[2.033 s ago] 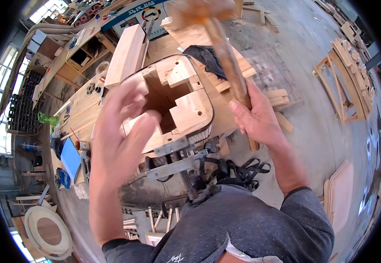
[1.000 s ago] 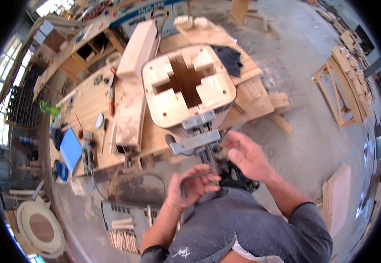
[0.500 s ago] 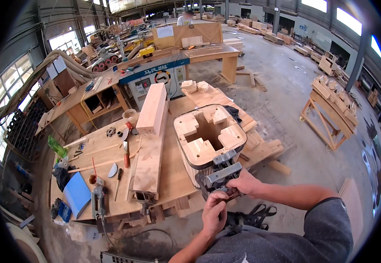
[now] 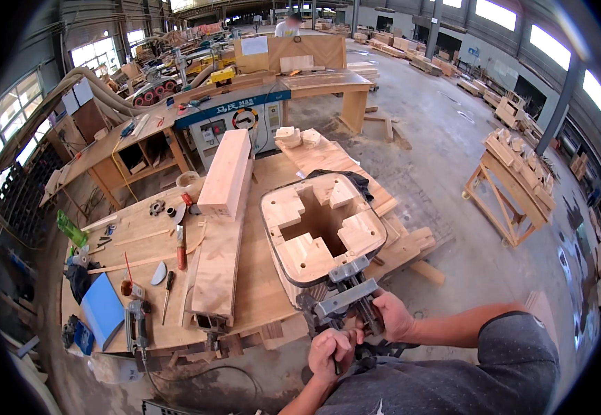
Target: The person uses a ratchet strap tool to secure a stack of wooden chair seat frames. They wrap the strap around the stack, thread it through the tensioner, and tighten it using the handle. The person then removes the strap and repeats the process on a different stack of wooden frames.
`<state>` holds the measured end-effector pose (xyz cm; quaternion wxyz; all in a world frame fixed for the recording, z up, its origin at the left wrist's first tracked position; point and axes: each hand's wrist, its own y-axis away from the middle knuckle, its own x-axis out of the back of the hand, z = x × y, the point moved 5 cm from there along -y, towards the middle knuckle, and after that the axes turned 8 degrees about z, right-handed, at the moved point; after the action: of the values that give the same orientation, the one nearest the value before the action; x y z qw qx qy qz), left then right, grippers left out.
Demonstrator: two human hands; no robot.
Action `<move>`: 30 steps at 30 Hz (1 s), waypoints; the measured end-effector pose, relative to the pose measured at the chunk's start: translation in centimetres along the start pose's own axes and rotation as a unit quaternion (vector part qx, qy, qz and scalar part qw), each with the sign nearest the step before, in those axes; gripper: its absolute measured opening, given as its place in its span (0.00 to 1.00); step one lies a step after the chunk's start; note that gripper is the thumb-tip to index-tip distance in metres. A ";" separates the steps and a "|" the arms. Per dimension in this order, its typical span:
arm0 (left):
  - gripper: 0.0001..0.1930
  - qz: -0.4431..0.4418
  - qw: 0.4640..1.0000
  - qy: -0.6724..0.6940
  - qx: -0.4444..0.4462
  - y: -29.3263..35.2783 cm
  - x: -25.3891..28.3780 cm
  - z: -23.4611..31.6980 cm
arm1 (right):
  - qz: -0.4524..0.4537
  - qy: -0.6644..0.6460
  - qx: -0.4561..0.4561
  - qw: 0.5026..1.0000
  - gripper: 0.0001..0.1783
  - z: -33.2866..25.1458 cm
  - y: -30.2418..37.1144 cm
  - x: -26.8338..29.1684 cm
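A hollow, rounded-square wooden column [image 4: 367,232] stands in front of me with its open end up, showing corner blocks with small holes. A dark strap [image 4: 273,257] runs round its top edge. At its near right side a metal strap tensioner [image 4: 347,297] joins the strap. My right hand [image 4: 393,317] is closed round the tensioner's right side. Just below and left of it, my left hand [image 4: 331,354] is curled round a dark handle of the tensioner, with its fingertips partly hidden.
A long timber beam [image 4: 226,173] lies on the wooden workbench [image 4: 155,232] at left. Near it are a screwdriver [image 4: 167,297], a nail gun [image 4: 136,325] and a blue sheet [image 4: 105,309]. Boards [image 4: 404,242] stick out right of the column. A wheeled wooden cart [image 4: 511,194] stands farther right.
The whole view has shifted a little. My right hand has slid down the tensioner's right side, and my left hand has turned with the handle, its fingers now wrapped differently.
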<state>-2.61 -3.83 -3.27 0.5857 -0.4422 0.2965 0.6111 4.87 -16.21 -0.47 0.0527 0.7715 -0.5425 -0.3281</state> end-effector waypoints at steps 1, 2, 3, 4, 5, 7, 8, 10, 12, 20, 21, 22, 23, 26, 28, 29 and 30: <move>0.22 0.001 1.000 0.000 0.004 0.0 0.1 0.0 | 0.024 -0.029 -0.029 0.999 0.18 0.2 -0.2 0.3; 0.23 0.003 1.000 0.001 0.009 0.0 0.2 0.0 | 0.048 -0.058 -0.058 0.996 0.18 0.5 -0.4 0.4; 0.23 0.003 1.000 -0.005 0.010 -0.2 0.0 0.2 | 0.072 -0.088 -0.085 0.990 0.19 0.7 -0.4 0.5; 0.23 0.004 1.000 -0.010 0.011 -0.3 -0.3 0.3 | 0.098 -0.075 -0.113 0.986 0.19 1.4 -0.9 1.1; 0.23 0.004 1.000 -0.015 0.013 -0.3 -0.5 0.5 | 0.124 -0.062 -0.140 0.980 0.19 2.3 -1.7 2.0; 0.23 0.015 1.000 -0.010 0.014 -0.4 -0.4 0.4 | 0.171 -0.025 -0.173 0.970 0.20 2.5 -1.9 2.3; 0.23 0.021 1.000 -0.007 0.015 -0.4 -0.3 0.3 | 0.193 -0.006 -0.181 0.964 0.20 2.3 -1.7 2.2; 0.22 0.026 0.999 -0.023 0.025 -0.5 -0.5 0.4 | 0.214 0.026 -0.187 0.958 0.21 2.0 -1.4 2.1; 0.20 0.034 0.998 -0.032 0.034 -0.5 -0.5 0.4 | 0.207 0.042 -0.184 0.960 0.21 1.9 -1.3 1.9; 0.17 0.098 0.990 -0.089 0.056 -0.7 -3.3 1.0 | 0.212 -0.048 -0.208 0.954 0.19 3.2 -1.1 3.1; 0.17 0.109 0.985 -0.118 0.070 -0.7 -3.5 1.0 | 0.198 -0.073 -0.220 0.952 0.20 3.8 -1.4 3.5; 0.17 0.119 0.979 -0.145 0.084 -0.6 -3.7 0.9 | 0.192 -0.089 -0.228 0.950 0.20 4.5 -1.8 3.9; 0.17 0.130 0.972 -0.171 0.097 -0.6 -4.0 0.8 | 0.187 -0.104 -0.236 0.948 0.20 5.0 -2.2 4.3; 0.16 0.148 0.937 -0.286 0.139 -1.1 -5.6 1.4 | 0.161 -0.131 -0.275 0.939 0.20 5.0 -2.3 2.5; 0.16 0.147 0.905 -0.377 0.133 -1.5 -7.3 1.6 | 0.062 -0.169 -0.287 0.941 0.19 5.5 -2.2 2.8; 0.16 0.144 0.886 -0.421 0.131 -1.9 -8.3 1.5 | 0.013 -0.185 -0.269 0.945 0.18 6.6 -2.8 3.7; 0.16 0.154 0.870 -0.447 0.139 -2.1 -9.5 1.5 | -0.043 -0.202 -0.256 0.944 0.17 8.0 -3.6 4.0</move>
<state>-1.54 -6.49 6.11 0.6099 0.0154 0.1490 0.7782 4.01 -16.05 -10.04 0.1238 0.6725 -0.4054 -0.6067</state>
